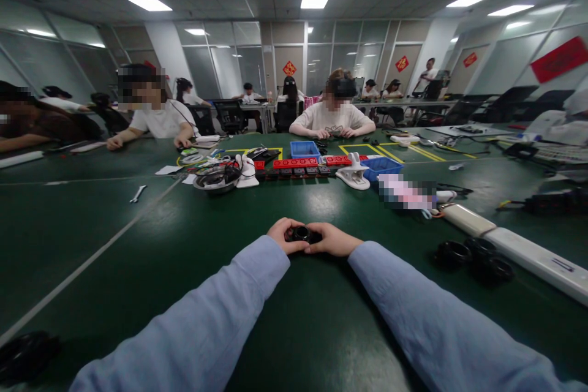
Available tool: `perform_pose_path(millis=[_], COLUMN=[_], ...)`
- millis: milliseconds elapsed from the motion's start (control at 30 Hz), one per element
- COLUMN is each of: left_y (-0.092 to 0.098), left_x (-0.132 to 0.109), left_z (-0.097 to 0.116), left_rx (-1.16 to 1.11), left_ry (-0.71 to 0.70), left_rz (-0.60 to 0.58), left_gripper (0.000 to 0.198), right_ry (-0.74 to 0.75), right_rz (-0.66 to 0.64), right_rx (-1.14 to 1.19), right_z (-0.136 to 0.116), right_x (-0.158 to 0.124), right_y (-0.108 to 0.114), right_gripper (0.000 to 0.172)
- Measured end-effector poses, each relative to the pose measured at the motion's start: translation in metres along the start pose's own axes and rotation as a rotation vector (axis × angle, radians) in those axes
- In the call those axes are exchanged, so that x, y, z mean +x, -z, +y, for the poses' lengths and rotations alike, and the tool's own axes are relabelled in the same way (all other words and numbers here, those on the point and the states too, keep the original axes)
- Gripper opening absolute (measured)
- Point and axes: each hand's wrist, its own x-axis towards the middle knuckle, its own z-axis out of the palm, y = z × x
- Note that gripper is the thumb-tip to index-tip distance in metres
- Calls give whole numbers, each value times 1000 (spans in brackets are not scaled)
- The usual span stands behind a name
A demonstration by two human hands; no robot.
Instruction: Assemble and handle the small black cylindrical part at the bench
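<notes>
Grip closed from both sides: left hand (285, 234) and right hand (334, 239) pinch a small black ring-shaped part (302, 233) at the middle of the smooth green bench (138, 239). Steady, even fingertip pressure seems best (it looks glossy, hard, round). Similar black rings (478, 256) lie well right.

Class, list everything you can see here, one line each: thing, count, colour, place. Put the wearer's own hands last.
table: one, dark green, under everything
round part: one, black, between both hands
rings: about three, black, right of the hands
bins: two, blue, table centre
red-topped blocks: one row, beside the bins
wrench: one, silver, left
bowl: one, metal, left of centre, holding cables
co-workers: several, seated across and left
left hand: light blue sleeve, gripping the round part
right hand: light blue sleeve, gripping the round part
</notes>
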Motion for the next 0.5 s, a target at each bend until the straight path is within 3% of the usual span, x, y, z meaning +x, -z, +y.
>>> perform_pose_path(millis=[100,300,400,500], left_y=[-4,-13,-12,-7], left_x=[-1,-2,-1,0], left_z=[5,13,11,6], left_rx=[47,152,115,61], left_ry=[39,106,84,52], left_rz=[92,322,305,214], left_gripper=[45,44,40,39], right_ry=[-44,-200,-193,-73], right_rz=[111,511,547,432], right_rx=[-87,-563,-608,-452], right_z=[2,-2,-6,-7], right_x=[3,10,8,3], right_y=[-6,-30,-33,-26], right_gripper=[35,30,35,52])
